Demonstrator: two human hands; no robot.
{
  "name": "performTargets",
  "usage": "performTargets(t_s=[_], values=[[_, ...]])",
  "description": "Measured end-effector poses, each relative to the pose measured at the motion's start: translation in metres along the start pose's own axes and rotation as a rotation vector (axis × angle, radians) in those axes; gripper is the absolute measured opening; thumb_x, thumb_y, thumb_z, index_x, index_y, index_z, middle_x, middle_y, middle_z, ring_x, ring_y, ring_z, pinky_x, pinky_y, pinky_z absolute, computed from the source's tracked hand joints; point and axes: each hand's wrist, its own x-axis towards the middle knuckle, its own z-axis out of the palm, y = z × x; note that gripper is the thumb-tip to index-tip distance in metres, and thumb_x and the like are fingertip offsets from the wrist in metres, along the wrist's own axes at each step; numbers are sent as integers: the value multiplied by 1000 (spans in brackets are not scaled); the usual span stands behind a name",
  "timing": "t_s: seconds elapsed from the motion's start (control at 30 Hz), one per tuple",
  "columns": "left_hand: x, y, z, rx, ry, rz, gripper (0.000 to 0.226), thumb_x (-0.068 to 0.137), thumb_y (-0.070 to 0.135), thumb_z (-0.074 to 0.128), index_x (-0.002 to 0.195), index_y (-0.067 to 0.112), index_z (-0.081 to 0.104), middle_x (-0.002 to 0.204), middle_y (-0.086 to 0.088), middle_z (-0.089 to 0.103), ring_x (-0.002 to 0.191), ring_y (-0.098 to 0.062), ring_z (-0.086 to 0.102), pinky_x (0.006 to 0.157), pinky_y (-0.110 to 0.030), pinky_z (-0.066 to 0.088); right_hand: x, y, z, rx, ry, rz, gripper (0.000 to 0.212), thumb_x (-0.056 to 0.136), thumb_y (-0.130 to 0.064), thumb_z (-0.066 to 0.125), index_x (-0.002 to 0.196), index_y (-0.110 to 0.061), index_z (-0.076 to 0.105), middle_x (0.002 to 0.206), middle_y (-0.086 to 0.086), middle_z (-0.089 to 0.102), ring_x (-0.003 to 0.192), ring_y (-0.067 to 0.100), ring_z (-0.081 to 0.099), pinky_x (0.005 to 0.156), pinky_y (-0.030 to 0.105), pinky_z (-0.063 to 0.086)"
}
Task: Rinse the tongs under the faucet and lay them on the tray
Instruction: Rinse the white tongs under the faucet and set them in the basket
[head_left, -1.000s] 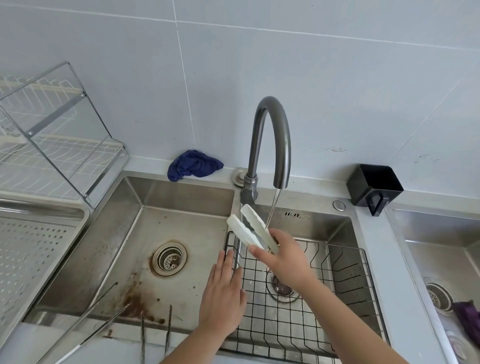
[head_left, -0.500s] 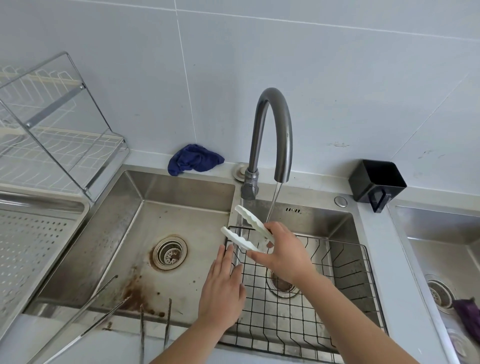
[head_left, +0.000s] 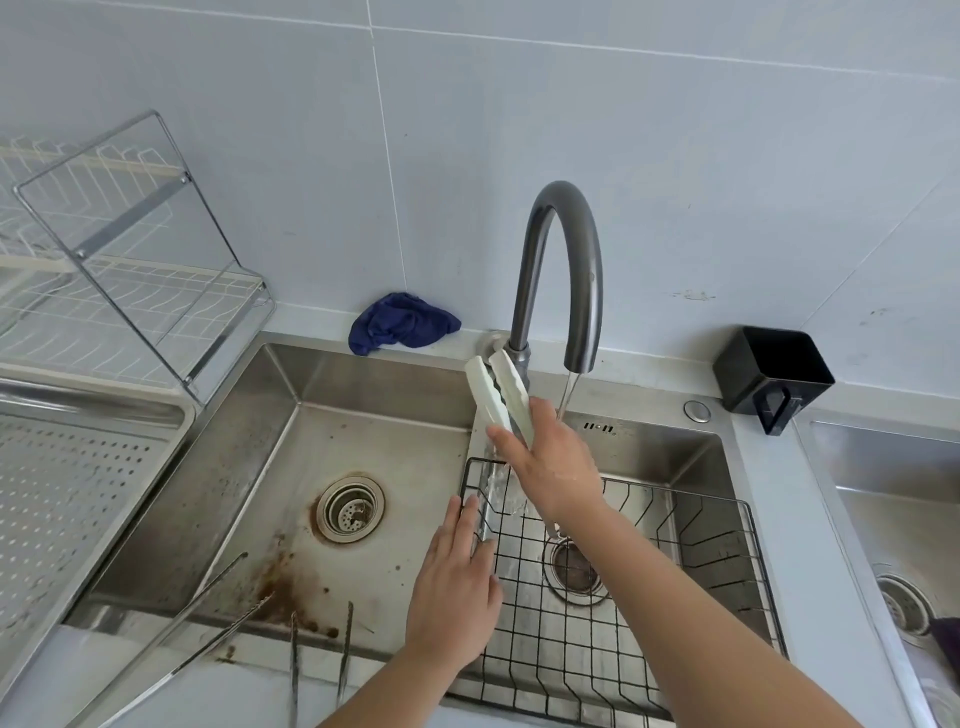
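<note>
- My right hand (head_left: 550, 467), at the centre of the frame, is closed around a pair of white tongs (head_left: 497, 397); their two scalloped arms point up and to the left, nearly pressed together, with the tips near the base of the faucet (head_left: 558, 270).
- The dark grey faucet arches above my right hand, and a thin stream of water (head_left: 567, 395) falls from its spout onto the back of that hand, just right of the tongs.
- My left hand (head_left: 454, 582), lower centre, is open and flat with fingers together, holding nothing; it rests over the divider between the two sink basins, at the left edge of a black wire basket (head_left: 675, 571).
- The wire basket sits in the right basin; the stainless left basin (head_left: 270, 467) has rust-brown stains near its drain.
- Two pairs of metal tongs (head_left: 208, 623) lie over the front edge of the left basin, lower left.
- A perforated steel tray (head_left: 78, 493) lies at the left edge of the frame, well apart from the white tongs.
- A blue cloth (head_left: 402, 322) lies behind the sink, a wire dish rack (head_left: 130, 260) stands upper left, and a black cup (head_left: 769, 374) sits at the right.
</note>
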Motion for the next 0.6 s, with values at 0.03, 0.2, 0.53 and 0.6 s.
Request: performTargets(t_s=[0.03,0.2,0.53,0.6], values=[[0,0,0,-2,5,1,37,92,30,48,122,20,66,168,-11,21,157,-28,6,120,-41,37,-4,1,-2,19,4,12,57,83,-80,40,116,-33,42,78,-19,52,70,10,57,57,30,41],[0,-1,2,-4,12,10,30,88,27,62,117,20,67,165,-13,29,156,-30,13,116,-44,43,-43,13,-12,126,-26,74,56,69,-83,60,109,-49,42,92,-19,64,66,3,65,55,24,45],[0,-1,1,-43,7,8,33,87,25,63,120,20,67,167,-12,26,157,-29,9,115,-39,43,-94,46,-8,281,-107,157,59,71,-63,77,119,-39,52,98,-15,69,80,2,68,71,31,59],[0,-1,1,-47,5,9,33,88,25,62,120,20,67,167,-12,24,157,-29,9,116,-39,42,-94,46,-11,296,-104,167,59,70,-65,75,119,-39,53,98,-14,70,79,3,68,70,30,59]])
